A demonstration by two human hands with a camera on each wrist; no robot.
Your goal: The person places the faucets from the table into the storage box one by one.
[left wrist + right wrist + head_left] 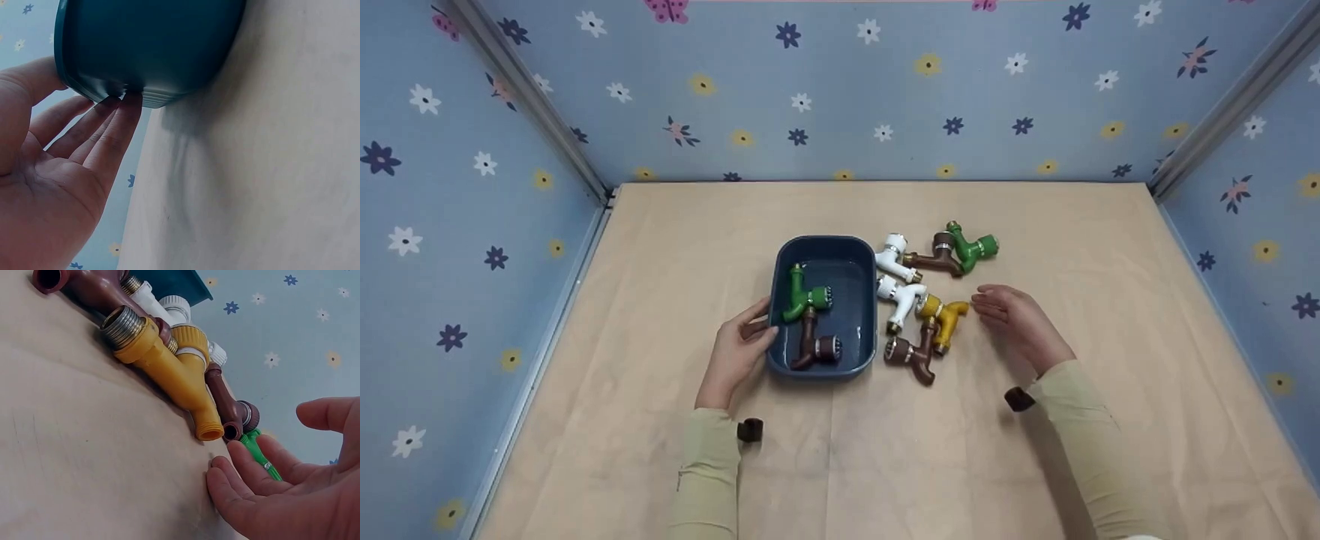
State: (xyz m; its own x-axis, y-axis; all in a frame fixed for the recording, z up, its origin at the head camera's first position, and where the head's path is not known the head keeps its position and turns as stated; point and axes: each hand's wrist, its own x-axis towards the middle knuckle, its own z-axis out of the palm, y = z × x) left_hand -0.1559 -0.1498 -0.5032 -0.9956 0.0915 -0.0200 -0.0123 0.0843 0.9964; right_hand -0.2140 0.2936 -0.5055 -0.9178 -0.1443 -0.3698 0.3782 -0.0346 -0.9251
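In the head view my left hand [735, 352] is at the left side of a dark blue plastic tub [859, 367], thumb at the rim. In the left wrist view its fingertips touch the tub's outer wall [152, 45]. Inside the tub lie a green tap [802, 300] and a brown tap [808, 345]. My right hand [1020, 326] holds nothing, with fingers spread, just right of a yellow tap [949, 322]. In the right wrist view the fingertips are close to the yellow tap's spout [205, 424], apart from it.
Right of the tub lie white taps [892, 259], [904, 300], a brown tap [919, 356] against the yellow one, another brown tap [937, 261] and a green tap [973, 251]. A beige cloth [660, 262] covers the table. Flower-patterned panels [840, 90] stand around three sides.
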